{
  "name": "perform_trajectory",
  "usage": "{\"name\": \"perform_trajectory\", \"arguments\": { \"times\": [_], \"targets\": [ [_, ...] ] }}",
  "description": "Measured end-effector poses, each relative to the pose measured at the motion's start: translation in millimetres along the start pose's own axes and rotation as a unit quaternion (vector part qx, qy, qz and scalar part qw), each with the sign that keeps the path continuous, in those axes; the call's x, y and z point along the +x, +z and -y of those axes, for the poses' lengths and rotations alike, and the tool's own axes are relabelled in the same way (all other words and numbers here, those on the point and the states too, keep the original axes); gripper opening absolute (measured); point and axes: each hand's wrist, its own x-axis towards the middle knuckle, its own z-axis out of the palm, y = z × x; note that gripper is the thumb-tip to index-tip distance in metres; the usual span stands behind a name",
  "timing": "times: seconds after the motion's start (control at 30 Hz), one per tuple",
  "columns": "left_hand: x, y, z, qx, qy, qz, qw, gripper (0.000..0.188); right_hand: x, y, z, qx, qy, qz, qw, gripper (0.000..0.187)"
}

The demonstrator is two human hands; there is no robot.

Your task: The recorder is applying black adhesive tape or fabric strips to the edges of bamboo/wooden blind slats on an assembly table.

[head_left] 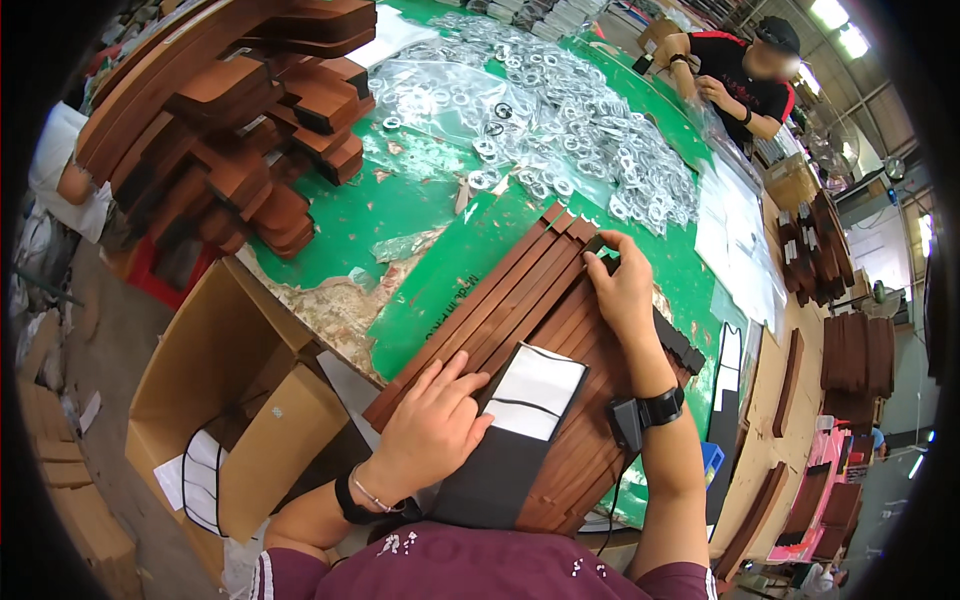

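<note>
1. Resting palm down, the left hand (430,425) lies on the near-left part of the strips (545,315), its fingers spread and wide; it grips nothing that shows.
2. The right hand (606,262) is narrow, thumb and forefinger bent around a small dark piece or strip end at the far end of the strips. Whether it is gripped, I cannot tell.
3. The strips are brown, long and set side by side in a slanting bundle in front of the person, running from the shirt (470,560) toward the middle of the green desk (425,315).
4. A sheet (490,475), dark with a white panel, lies on the strips between the two forearms, just beside the left fingers.
5. Black bands circle both wrists; the right one carries a dark box (627,422).
6. Beyond the strips, clear bags and many metal rings (640,150) cover the desk.
7. Far left, shaped brown boards (230,90) stand in a tall pile; below them is an open carton (185,345).
8. Right of the strips lie a black strip (680,342), a blue item (712,460) and another sheet (729,365).
9. Across the desk, a co-worker (735,70) in a black and red shirt handles clear plastic.
</note>
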Motion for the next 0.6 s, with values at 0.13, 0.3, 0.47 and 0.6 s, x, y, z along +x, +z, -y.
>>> {"name": "perform_trajectory", "arguments": {
  "times": [0.13, 0.3, 0.47, 0.6],
  "targets": [
    [-3.7, -0.3, 0.6, 0.007, 0.003, -0.005, 1.0, 0.022, -4.3, 0.3, 1.1, -0.027, -0.045, -0.019, 0.998, 0.034],
    [-4.6, -1.9, 0.3, 0.008, -0.003, -0.006, 1.0, 0.021, -7.5, -0.3, -0.1, -0.039, -0.064, -0.02, 0.997, 0.035],
    [-4.0, -1.4, 1.2, 0.002, -0.002, -0.01, 1.0, 0.021, -8.1, 2.3, -4.6, -0.053, -0.066, -0.031, 0.996, 0.035],
    [-3.3, -3.0, 0.7, -0.005, -0.007, -0.011, 1.0, 0.021, -7.0, 2.3, -1.8, -0.051, -0.064, -0.033, 0.996, 0.034]
  ]
}}
